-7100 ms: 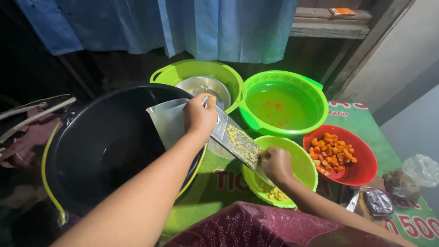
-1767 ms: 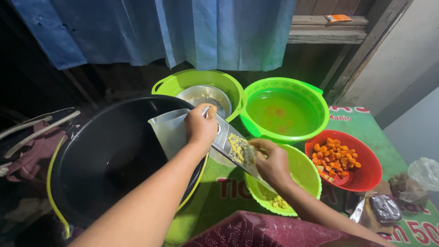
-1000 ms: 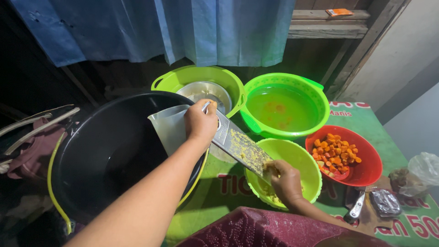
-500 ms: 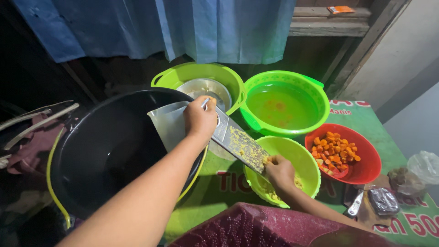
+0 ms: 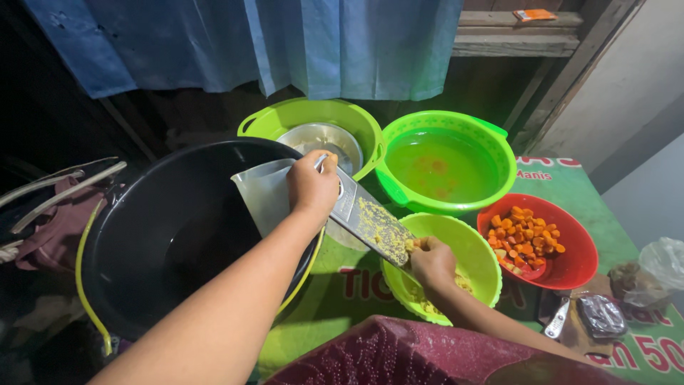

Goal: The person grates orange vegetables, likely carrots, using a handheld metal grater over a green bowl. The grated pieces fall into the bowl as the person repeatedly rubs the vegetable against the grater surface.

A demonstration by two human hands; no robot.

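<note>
So the grater (image 5: pixel 374 228) is the flat metal kind, and you've got it slanted down from far-left to near-right, its low end sitting over the small green bowl (image 5: pixel 476 251). Yellow shreds are stuck all over its face. Your left hand (image 5: pixel 311 187) has a closed grip round the top end of the grater, fingers wrapped tight, right above the rim of the big black tub (image 5: pixel 167 235). Your right hand (image 5: pixel 429 262) is down at the bottom end, fingers pinched shut on a small yellow piece (image 5: pixel 415 244) pressed against the grater face; it's mostly hidden by your fingers, so I can't say what it is. A little heap of yellow gratings (image 5: pixel 434 305) lies in the small green bowl under that hand.

Just behind your left hand there's a clear plastic jug (image 5: pixel 265 194) leaning at the tub's edge. Farther back sits a green basin (image 5: pixel 324 114) with a metal bowl (image 5: pixel 320 140) inside it, and to the right of that another green basin (image 5: pixel 445 160) full of cloudy water. To the right of the small bowl is a red bowl (image 5: pixel 570 264) holding chopped orange chunks (image 5: pixel 524 239). Everything's on a desk with a green printed cover (image 5: pixel 335 299). At the near-right corner you've got a knife (image 5: pixel 556 319) and some crumpled plastic bags (image 5: pixel 666 260). Blue curtain (image 5: pixel 320 43) hangs along the far side.
</note>
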